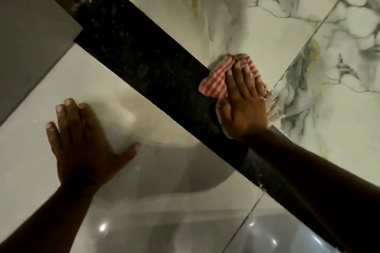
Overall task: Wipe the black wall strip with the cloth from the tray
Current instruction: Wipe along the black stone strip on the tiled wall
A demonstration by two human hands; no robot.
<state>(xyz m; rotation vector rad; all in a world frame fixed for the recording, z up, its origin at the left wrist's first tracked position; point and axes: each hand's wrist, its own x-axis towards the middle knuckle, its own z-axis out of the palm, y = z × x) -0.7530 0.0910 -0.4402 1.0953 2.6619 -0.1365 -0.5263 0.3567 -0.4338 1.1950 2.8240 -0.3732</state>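
step in hand: looks like the wiping itself. The right hand (242, 104) is pressing the red-and-white striped cloth (218, 82) flat against the black wall strip (131, 47), fingers spread over it.

where the cloth is: on the strip's right-hand edge, partly over the black and partly spilling onto the veined marble tile (277, 26) on that side. It's bunched up, not folded neat.

right grip: not really a pinch, more a flat palm trapping the cloth against the wall. So it's holding the cloth by pressure.

left grip: the left hand (82, 139) is wide open, fingers splayed, nothing in it, flat on the plain cream tile (61, 80) on the other side of the strip. I'd guess it's just bracing.

what's next, my guess: slide the cloth along the strip, keeping it on the black rather than drifting onto the marble. The stretch toward the strip's far end still looks dusty and speckled, though some of that could be the stone's own fleck, hard to tell.

surface: strip is dark and glittery, running diagonally through view; tiles on both sides are glossy, with light spots reflecting low down.

room: grey panel (30, 33) and a dark frame at the strip's far end. No tray in sight.
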